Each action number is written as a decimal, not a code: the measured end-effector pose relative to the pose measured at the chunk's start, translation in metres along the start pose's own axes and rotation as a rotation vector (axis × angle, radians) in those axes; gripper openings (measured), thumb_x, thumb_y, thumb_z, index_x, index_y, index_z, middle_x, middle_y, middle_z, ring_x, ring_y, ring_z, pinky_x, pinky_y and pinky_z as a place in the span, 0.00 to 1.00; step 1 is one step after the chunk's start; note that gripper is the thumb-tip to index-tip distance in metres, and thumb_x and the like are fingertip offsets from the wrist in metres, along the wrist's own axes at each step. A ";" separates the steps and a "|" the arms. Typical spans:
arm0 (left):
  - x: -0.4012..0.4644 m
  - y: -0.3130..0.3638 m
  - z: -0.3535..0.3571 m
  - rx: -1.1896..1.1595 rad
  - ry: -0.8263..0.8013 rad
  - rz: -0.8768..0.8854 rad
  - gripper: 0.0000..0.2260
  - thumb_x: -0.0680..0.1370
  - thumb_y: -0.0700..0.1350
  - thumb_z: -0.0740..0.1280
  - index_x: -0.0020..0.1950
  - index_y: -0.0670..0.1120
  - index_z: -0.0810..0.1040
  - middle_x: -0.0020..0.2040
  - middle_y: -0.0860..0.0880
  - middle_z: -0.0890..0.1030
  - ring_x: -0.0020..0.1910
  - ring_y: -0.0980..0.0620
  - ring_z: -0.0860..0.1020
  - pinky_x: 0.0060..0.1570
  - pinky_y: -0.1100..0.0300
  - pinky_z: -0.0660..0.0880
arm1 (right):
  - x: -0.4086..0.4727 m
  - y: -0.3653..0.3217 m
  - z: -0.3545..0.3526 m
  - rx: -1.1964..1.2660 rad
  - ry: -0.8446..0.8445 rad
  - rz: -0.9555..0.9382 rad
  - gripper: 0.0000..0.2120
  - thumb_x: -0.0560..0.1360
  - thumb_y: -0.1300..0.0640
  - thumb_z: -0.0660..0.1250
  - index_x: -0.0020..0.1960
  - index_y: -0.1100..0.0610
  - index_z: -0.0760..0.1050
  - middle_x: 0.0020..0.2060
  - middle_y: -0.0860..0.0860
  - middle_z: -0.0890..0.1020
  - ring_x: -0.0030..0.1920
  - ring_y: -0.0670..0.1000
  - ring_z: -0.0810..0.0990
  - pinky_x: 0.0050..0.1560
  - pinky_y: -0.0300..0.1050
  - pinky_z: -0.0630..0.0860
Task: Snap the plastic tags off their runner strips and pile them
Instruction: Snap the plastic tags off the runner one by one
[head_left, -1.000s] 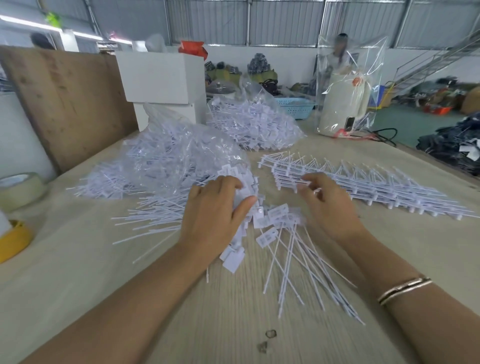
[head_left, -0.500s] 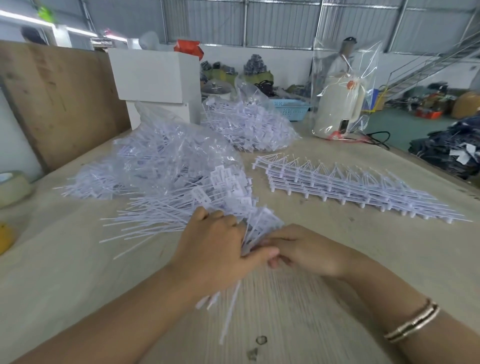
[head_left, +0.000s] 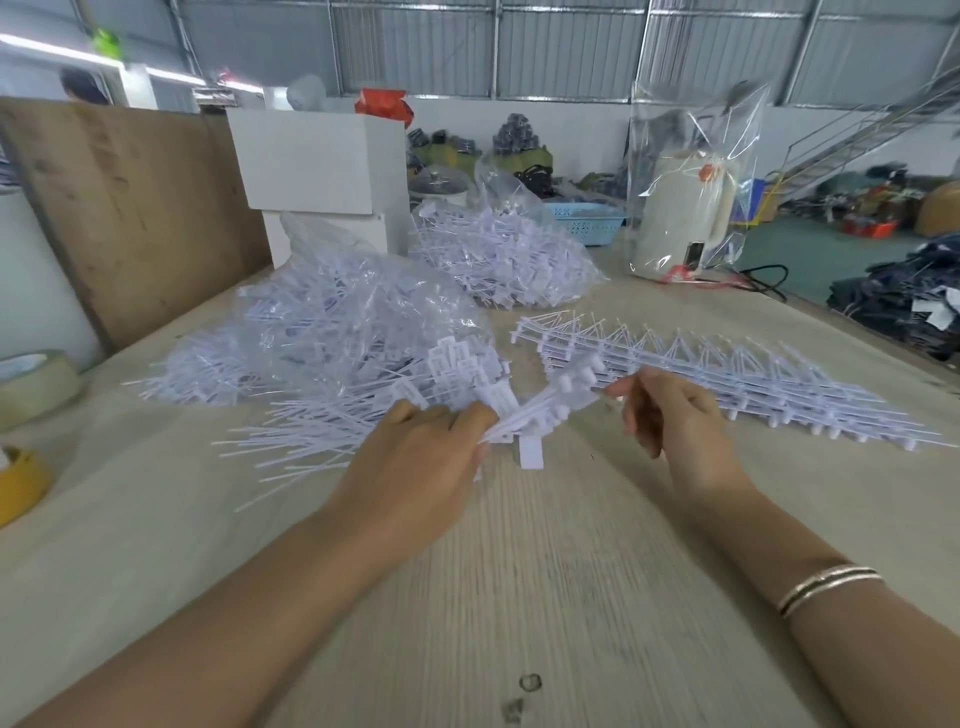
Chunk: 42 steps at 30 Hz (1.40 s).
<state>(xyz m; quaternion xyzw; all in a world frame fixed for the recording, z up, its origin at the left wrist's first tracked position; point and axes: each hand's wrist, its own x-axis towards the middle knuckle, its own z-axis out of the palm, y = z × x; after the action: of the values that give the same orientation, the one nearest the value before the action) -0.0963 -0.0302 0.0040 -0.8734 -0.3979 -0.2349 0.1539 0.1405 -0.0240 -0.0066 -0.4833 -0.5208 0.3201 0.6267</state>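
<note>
My left hand (head_left: 415, 462) grips a bundle of white plastic tags (head_left: 467, 384) at mid-table; their thin tails fan out to the left. A runner strip with stubs (head_left: 550, 402) sticks out of that grip, up and to the right. One tag (head_left: 531, 452) hangs below it. My right hand (head_left: 670, 421) hovers just right of the strip's end with fingers loosely curled and nothing plainly between them. A pile of loose tags (head_left: 311, 431) lies left of my left hand. Whole runner strips (head_left: 753, 384) are stacked behind my right hand.
Two clear bags of tags (head_left: 353, 327) (head_left: 509, 260) sit further back. A white box (head_left: 317, 156) and a wooden board (head_left: 130, 208) stand at the back left. Tape rolls (head_left: 31, 384) (head_left: 15, 483) lie at the left edge. A bagged kettle (head_left: 685, 223) stands at the back right.
The hands were pressed together on the bundle; now my right hand has moved away to the right. My left hand keeps the bundle, and a runner strip now juts from it.
</note>
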 end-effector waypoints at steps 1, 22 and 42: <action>0.000 -0.003 -0.001 -0.022 0.046 -0.010 0.04 0.76 0.40 0.63 0.49 0.44 0.76 0.33 0.50 0.78 0.30 0.47 0.76 0.37 0.56 0.68 | 0.001 0.001 0.001 -0.023 -0.014 0.005 0.21 0.82 0.55 0.53 0.38 0.56 0.80 0.25 0.51 0.73 0.23 0.47 0.64 0.25 0.36 0.62; 0.000 -0.036 0.022 -0.039 -0.099 -0.265 0.26 0.70 0.39 0.63 0.68 0.51 0.63 0.66 0.53 0.64 0.64 0.52 0.63 0.56 0.60 0.57 | -0.006 -0.003 0.008 -0.276 -0.293 -0.072 0.16 0.80 0.59 0.58 0.39 0.55 0.80 0.26 0.46 0.76 0.28 0.45 0.71 0.33 0.34 0.68; -0.003 -0.043 0.004 -0.338 -0.077 -0.114 0.25 0.70 0.51 0.60 0.66 0.62 0.59 0.67 0.62 0.60 0.72 0.59 0.53 0.70 0.61 0.41 | -0.017 0.005 0.038 -0.709 -0.523 -0.332 0.17 0.72 0.58 0.72 0.58 0.53 0.74 0.55 0.48 0.73 0.59 0.50 0.72 0.62 0.55 0.68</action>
<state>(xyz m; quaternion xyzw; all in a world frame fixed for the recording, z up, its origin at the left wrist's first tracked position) -0.1293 -0.0028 0.0027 -0.8712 -0.4072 -0.2730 -0.0240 0.1004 -0.0279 -0.0175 -0.4809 -0.8087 0.1289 0.3132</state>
